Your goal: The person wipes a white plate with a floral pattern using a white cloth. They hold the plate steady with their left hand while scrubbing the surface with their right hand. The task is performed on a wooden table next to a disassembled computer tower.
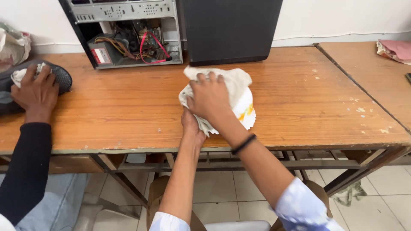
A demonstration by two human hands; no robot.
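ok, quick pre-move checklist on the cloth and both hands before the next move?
1. Right hand on the cloth: ok, its fingers are spread over the top.
2. Left hand on the cloth: ok, it grips the near lower edge, partly hidden under the right wrist.
3. Cloth on the wooden table: ok, bunched near the front edge.
4. Open computer case apart from the cloth: ok, a gap of bare wood shows between them.
5. Other person's hand: ok, far left on a dark object, apart from the cloth.
6. Anything under the cloth: cannot tell.
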